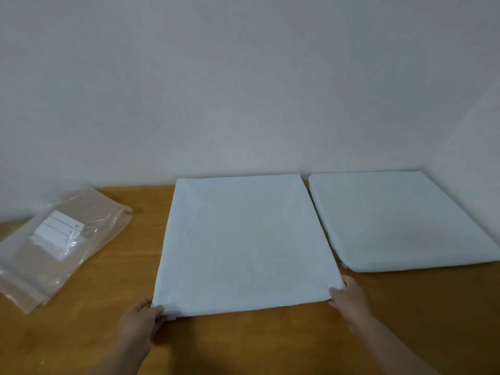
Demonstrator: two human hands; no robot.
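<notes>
- Pinching the two near corners of the white cover (243,239), both hands are clamping on it. The left hand (140,319) is gripping the corner at 7 o'clock with its thumb on top, and the right hand (349,296) is curling its fingers round the corner at 5 o'clock.
- The cover is lying flat in the middle of the desk (270,342), with its far edge reaching toward the wall at 12 o'clock.
- It is looking thin, light and limp, and is likely to be sagging in the middle once lifted. The corners or the near hem are therefore seeming the best places to take hold, and such smooth fabric may be sliding easily over the wood.
- The white pad (400,220) is sitting just beside the cover at 3 o'clock. It is looking thicker, with rounded edges, and is probably soft yet holding its shape.
- Clear plastic bags (59,244) are lying at 9 o'clock, well apart from the cover, with a white label showing on top.
- Counting: one cover, one pad and two hands. The bags are overlapping, at least two by the look, and the exact number is not showing.
</notes>
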